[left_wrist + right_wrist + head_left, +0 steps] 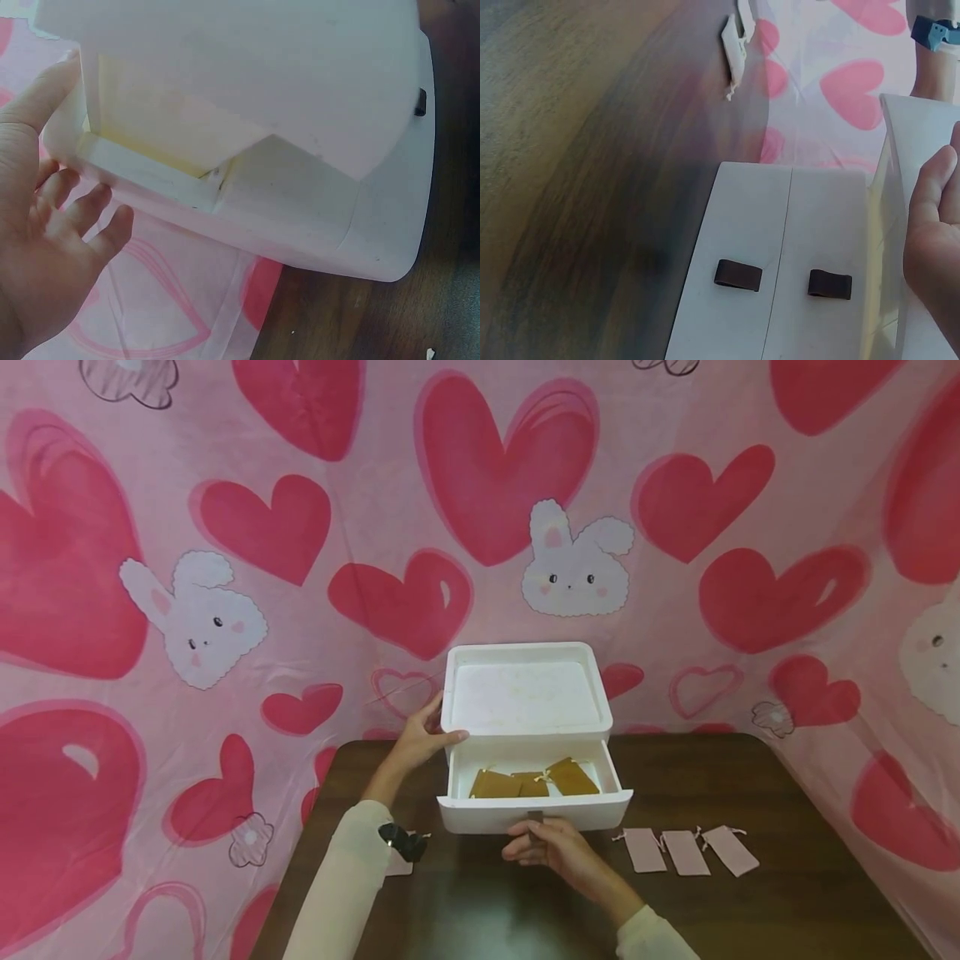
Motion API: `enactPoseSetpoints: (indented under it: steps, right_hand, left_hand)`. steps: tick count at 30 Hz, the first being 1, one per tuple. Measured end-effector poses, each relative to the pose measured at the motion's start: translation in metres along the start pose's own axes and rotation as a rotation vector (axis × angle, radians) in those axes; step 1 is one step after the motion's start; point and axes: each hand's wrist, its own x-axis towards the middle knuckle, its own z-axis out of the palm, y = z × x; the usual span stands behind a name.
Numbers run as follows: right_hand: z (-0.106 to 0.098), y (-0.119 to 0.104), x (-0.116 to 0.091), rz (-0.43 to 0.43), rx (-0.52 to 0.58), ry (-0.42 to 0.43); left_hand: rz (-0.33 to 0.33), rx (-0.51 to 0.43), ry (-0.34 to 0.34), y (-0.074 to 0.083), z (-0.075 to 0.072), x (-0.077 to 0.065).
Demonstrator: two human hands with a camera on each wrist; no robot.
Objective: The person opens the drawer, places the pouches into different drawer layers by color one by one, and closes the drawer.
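Observation:
A white drawer box (532,685) stands at the back of the table, its top drawer (487,814) pulled out. Several mustard-brown drawstring pouches (573,777) lie inside that drawer. My left hand (420,739) rests at the box's left side, thumb on the upper rim; in the left wrist view its other fingers bend loosely beside the wall. At the drawer front, my right hand (551,847) pinches the brown pull tab (535,817) between thumb and fingers. The right wrist view cuts off the fingertips, but shows two closed lower drawers with brown tabs (739,275).
Three pink drawstring pouches (686,852) lie in a row on the dark wooden table (510,902), right of the box. Another pale pouch (397,864) is partly hidden by the left wrist. A pink cloth with hearts and rabbits (495,593) hangs close behind.

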Motion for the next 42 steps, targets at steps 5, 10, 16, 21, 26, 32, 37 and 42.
enactPoseSetpoints:
  steps: [5,10,16,21,26,32,37,42]
  right_hand:
    - [-0.003,0.0,0.004,-0.006,0.009,0.011]
    - [-0.007,-0.001,0.01,-0.006,0.004,0.026]
    - [-0.015,-0.003,0.02,-0.003,0.002,0.051]
    - [-0.02,-0.007,0.029,0.03,-0.014,0.113]
    - [-0.026,-0.011,0.04,0.067,-0.038,0.162]
    - [-0.033,-0.014,0.053,0.082,-0.043,0.208]
    - [-0.041,-0.018,0.061,0.092,-0.064,0.255]
    - [-0.046,-0.022,0.071,0.12,-0.083,0.286]
  left_hand:
    - [-0.002,0.002,-0.002,-0.001,0.0,0.0]
    - [-0.017,-0.005,-0.006,0.004,0.001,-0.002]
    - [-0.018,0.008,-0.003,0.002,0.0,0.0]
    - [-0.006,0.005,-0.004,-0.002,0.0,0.001]
    - [-0.007,0.003,-0.001,0.0,-0.001,0.001]
    - [0.004,0.006,-0.009,0.0,-0.001,0.001]
    - [-0.003,0.022,-0.001,0.001,0.0,0.0]
    - [-0.005,0.025,-0.001,0.002,0.0,0.0]
